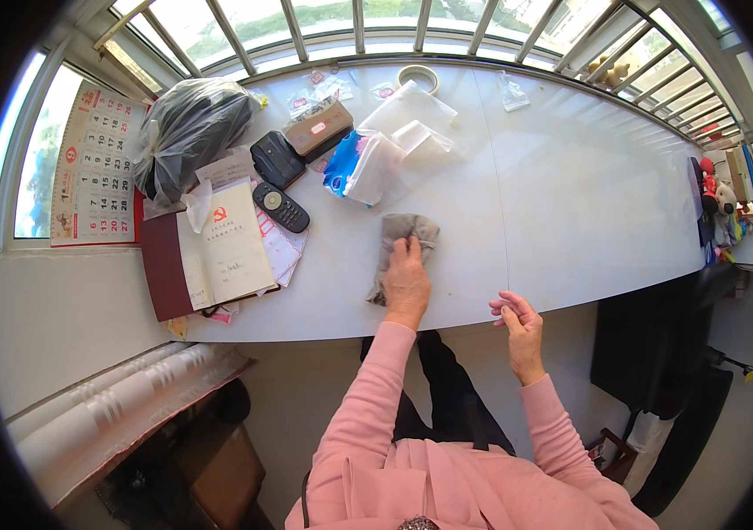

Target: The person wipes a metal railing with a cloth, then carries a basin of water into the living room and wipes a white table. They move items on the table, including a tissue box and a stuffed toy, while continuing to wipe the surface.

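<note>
A folded grey-brown cloth (pixel 409 228) lies on the white tabletop (pixel 568 199) in front of me. My left hand (pixel 407 281) rests on the cloth with its fingertips pressed to it; whether they grip it cannot be told. To the right, at the table's front edge, my right hand (pixel 519 324) is raised with bent fingers apart and nothing in them. Beyond the cloth stands an opened blue and white plastic pack (pixel 356 169) of what look like tissues, with translucent white sheets (pixel 416 112) behind it.
Left are a remote control (pixel 281 207), an open booklet (pixel 231 245), a black case (pixel 277 159), a brown box (pixel 319 129) and a bagged dark bundle (pixel 194 132). A tape roll (pixel 418 78) and a small plastic bag (pixel 513 93) lie near the barred window. Toys (pixel 724 199) stand far right.
</note>
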